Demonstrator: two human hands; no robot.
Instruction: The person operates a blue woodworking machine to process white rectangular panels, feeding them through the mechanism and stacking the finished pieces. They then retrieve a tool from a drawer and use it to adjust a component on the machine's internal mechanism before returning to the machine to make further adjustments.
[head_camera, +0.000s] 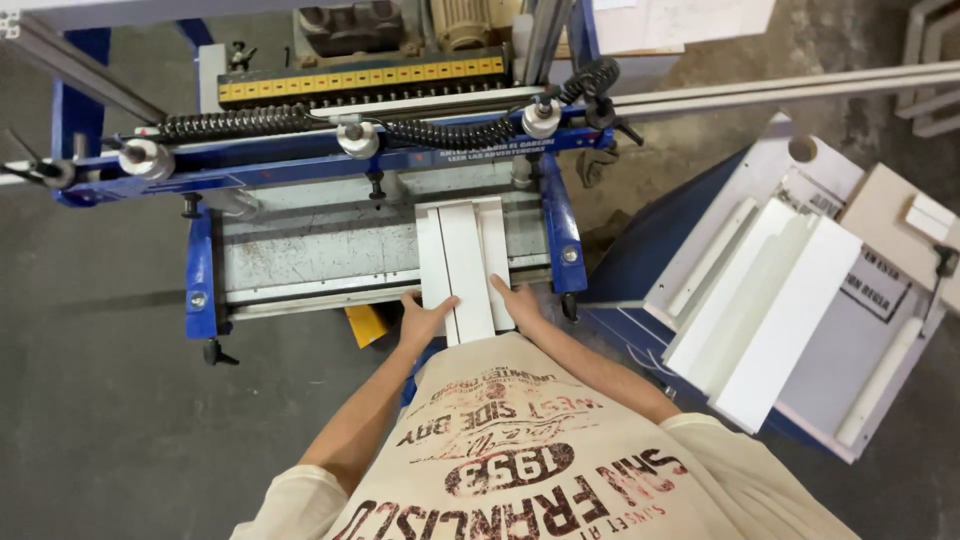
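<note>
Pressing white panels (465, 262) flat, left hand (425, 318) and right hand (518, 303) spread, machine bed (310, 250)

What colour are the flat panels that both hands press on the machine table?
White. The panels show best in the head view, lying on the grey table.

Grey concrete floor (100, 400), blue machine frame (200, 270)

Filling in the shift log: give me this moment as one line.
left hand: on white panels | right hand: on same panels | panels: flat on grey machine bed | more white boards at right
</note>
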